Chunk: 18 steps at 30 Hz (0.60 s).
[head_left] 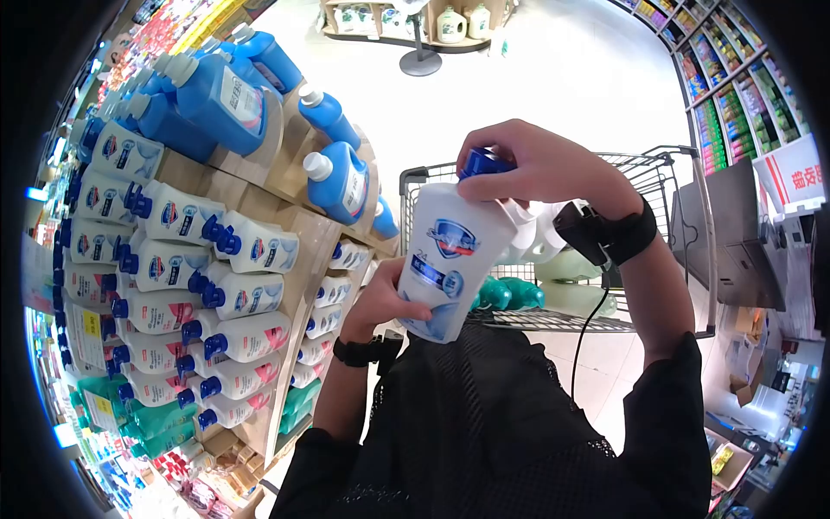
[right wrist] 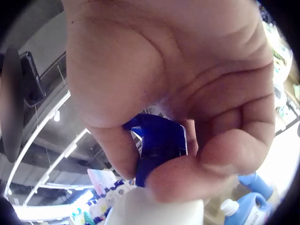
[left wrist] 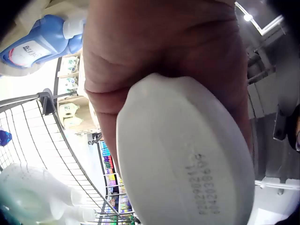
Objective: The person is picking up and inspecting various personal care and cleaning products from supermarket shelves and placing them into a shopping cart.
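A white body wash bottle with a blue shield logo is held upright, slightly tilted, in front of my chest. My left hand grips its lower part, thumb across the front label. In the left wrist view the bottle's base faces the camera, printed with a code, against the palm. My right hand holds the bottle's blue pump cap from above. Seen from the right wrist, thumb and fingers curl around that cap, with the bottle's white shoulder just below.
A wooden display shelf on the left carries rows of white bottles and blue jugs. Beyond my hands stands a wire shopping cart containing white and green bottles. A dark stand base is farther ahead.
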Each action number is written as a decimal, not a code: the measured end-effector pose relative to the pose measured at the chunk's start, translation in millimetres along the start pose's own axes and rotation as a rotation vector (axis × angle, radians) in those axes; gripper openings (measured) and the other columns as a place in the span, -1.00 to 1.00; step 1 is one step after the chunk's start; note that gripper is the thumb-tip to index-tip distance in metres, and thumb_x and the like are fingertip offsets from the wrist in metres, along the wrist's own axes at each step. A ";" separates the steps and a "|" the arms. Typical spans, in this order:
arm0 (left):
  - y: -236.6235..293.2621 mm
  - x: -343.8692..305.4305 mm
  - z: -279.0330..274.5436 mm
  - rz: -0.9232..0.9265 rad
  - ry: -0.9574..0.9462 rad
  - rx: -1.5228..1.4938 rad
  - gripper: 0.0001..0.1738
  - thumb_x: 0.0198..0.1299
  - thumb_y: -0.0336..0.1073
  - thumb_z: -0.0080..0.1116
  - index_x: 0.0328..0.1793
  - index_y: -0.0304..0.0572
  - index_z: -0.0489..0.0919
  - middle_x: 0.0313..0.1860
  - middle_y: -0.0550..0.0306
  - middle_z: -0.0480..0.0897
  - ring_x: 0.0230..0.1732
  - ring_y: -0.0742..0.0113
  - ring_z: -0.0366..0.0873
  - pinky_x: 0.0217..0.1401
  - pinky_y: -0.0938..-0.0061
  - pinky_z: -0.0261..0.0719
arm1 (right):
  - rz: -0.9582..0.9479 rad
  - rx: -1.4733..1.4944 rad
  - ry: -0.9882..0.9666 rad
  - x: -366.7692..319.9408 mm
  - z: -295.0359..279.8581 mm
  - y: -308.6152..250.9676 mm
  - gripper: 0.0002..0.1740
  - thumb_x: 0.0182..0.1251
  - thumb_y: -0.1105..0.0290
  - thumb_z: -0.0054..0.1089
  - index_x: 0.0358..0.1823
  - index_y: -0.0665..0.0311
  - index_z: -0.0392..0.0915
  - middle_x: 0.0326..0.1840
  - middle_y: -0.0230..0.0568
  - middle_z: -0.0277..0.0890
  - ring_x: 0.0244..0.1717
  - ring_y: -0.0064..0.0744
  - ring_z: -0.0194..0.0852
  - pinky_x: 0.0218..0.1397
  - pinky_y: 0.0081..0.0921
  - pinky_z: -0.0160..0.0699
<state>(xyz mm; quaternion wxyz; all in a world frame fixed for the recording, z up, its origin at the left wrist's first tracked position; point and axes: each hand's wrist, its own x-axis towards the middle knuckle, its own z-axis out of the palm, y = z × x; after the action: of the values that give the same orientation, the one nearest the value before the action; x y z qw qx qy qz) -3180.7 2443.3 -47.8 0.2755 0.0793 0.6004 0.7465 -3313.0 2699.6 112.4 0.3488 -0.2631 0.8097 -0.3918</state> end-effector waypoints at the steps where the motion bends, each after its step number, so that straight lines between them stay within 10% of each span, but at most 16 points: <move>1: 2.9 0.8 1.9 -0.007 -0.033 0.020 -0.24 -0.34 -0.29 0.68 0.10 -0.30 0.60 -0.06 0.13 0.71 -0.02 0.39 0.64 0.12 0.43 0.56 | 0.048 0.032 -0.090 -3.2 -3.5 -3.2 -0.60 0.27 0.17 0.26 -0.06 0.37 0.52 -0.50 -0.25 0.57 -0.63 -0.58 0.52 -0.57 -0.68 0.51; 11: -9.2 20.2 9.9 -0.251 -0.222 0.168 -0.16 -0.28 -0.27 0.67 0.22 -0.28 0.55 -0.03 0.13 0.69 0.02 0.42 0.59 0.17 0.43 0.52 | 0.142 0.179 -0.150 -36.5 24.6 56.4 -0.49 0.18 0.21 0.37 0.05 0.42 0.55 -0.55 -0.22 0.61 -0.65 -0.59 0.54 -0.60 -0.68 0.50; 18: -89.4 32.8 -8.1 -0.118 0.312 0.745 -0.38 -0.11 -0.17 0.50 0.12 -0.23 0.59 0.06 -0.06 0.64 0.14 0.04 0.57 0.26 0.27 0.46 | 0.275 0.311 0.245 -43.3 49.1 133.8 -0.53 0.11 0.29 0.33 -0.06 0.56 0.58 -0.61 -0.11 0.60 -0.68 -0.48 0.59 -0.59 -0.61 0.56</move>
<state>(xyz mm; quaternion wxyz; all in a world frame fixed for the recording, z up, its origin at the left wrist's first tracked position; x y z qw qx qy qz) -3183.5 2464.4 -141.0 0.1763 0.0249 0.8678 0.4639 -3268.9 2781.9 -3.6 0.3343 -0.0440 0.8042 -0.4895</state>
